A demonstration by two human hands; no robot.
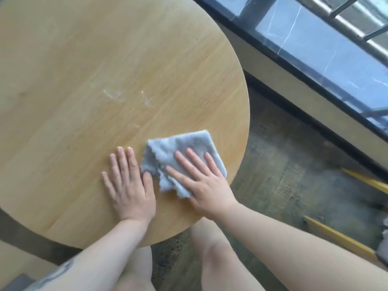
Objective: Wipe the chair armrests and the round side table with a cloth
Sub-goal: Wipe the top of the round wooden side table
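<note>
Two hands are laid flat on the round side table point(84, 80) near its front right edge: the right hand point(201, 185) is pressed with straight, spread fingers point(194, 158) onto the cloth point(182, 145), and the left hand point(128, 185) rests open on bare wood just beside it, thumb touching the cloth's edge. The cloth is seen as pale grey-blue, fluffy, folded and scallop-edged, with whitish smears point(126, 96) on the tabletop beyond it; no writing can be read.

Both forearms bare, no sleeves in view. Left hand point(130, 190) and right hand point(206, 185): no rings, no watch, nails short. Dark tattoo point(53, 275) on left forearm. Knees bare.
</note>
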